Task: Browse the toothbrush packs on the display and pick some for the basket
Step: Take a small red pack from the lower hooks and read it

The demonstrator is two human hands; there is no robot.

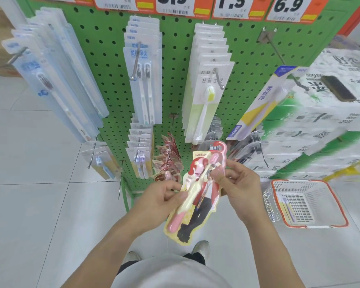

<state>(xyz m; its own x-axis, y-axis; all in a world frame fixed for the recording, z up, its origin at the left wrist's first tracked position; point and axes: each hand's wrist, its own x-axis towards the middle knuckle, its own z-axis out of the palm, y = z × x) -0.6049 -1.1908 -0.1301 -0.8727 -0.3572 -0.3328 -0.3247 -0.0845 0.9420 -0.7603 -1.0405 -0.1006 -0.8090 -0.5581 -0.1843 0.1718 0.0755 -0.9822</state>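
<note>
Green pegboard [170, 84] is hanging packs on hooks for browsing; left hand [162, 196] and right hand [240, 183] are both pinching the cartoon toothbrush pack [197, 194], apparently for inspection; basket [339, 206] is sitting on the floor just right.

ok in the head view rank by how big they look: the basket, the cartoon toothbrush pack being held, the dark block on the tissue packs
1. basket
2. cartoon toothbrush pack, though it is nearer the camera, so this order is unsure
3. dark block, clearly smallest
</note>
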